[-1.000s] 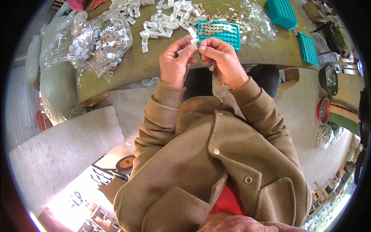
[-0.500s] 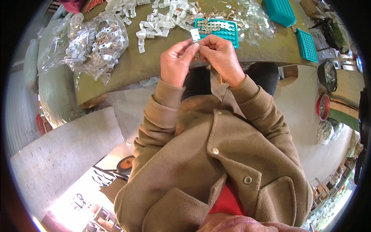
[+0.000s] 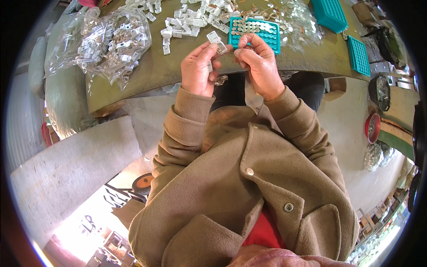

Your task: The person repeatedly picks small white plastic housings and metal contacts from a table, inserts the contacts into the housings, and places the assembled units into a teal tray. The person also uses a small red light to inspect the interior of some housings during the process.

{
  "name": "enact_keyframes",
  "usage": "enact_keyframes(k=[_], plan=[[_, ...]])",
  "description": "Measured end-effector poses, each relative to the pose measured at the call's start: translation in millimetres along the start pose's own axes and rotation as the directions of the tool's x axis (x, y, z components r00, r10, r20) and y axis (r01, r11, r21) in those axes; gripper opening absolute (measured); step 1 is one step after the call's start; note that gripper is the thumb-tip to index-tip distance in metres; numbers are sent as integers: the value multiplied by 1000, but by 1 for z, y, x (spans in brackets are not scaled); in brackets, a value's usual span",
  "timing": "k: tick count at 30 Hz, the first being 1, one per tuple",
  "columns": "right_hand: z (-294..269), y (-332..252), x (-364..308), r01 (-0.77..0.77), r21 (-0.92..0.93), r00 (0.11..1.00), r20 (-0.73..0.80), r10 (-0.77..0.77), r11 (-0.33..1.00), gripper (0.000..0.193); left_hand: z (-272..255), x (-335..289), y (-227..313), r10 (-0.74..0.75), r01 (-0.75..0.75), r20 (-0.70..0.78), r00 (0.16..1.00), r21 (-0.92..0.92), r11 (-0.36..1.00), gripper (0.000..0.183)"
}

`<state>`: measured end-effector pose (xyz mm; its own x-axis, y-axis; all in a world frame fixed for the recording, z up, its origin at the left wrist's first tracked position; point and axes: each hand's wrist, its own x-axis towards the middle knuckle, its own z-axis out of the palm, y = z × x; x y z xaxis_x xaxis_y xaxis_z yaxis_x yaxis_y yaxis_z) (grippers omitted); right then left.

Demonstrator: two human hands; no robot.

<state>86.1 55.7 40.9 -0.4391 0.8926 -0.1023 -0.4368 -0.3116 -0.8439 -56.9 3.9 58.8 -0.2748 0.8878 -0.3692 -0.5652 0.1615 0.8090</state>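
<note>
My left hand point(image 3: 198, 71) is closed around a small white plastic housing point(image 3: 215, 39), which tilts up past the fingertips. A second pale piece shows lower among its fingers. Close beside it, my right hand point(image 3: 263, 69) pinches thumb to index finger. A thin strand seems to run between the two hands, but what the right fingers hold is too small to name. Just beyond the right hand, a teal tray point(image 3: 276, 43) sits on the table with round silvery discs point(image 3: 243, 27) in many of its pockets.
Loose white housings point(image 3: 189, 23) lie heaped on the green table point(image 3: 164, 71), left of the tray. A clear bag of similar parts point(image 3: 116, 44) rests at left. Clear bits point(image 3: 298, 26) are scattered at right, near stacked teal trays point(image 3: 329, 15) and another teal tray point(image 3: 358, 55).
The white housing has tipped over to the left and shows more of its length. My hands have drawn slightly apart. The view has shifted a little.
</note>
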Motion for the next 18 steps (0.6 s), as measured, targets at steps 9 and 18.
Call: enact_keyframes(k=[9, 18], plan=[[3, 3, -3, -132, 337, 991, 38, 127, 932, 14, -3, -2, -3, -238, 250, 80, 968, -422, 872, 23], [-13, -6, -9, 133, -637, 991, 59, -124, 760, 19, -10, 8, -5, -339, 345, 93, 936, -431, 834, 22]])
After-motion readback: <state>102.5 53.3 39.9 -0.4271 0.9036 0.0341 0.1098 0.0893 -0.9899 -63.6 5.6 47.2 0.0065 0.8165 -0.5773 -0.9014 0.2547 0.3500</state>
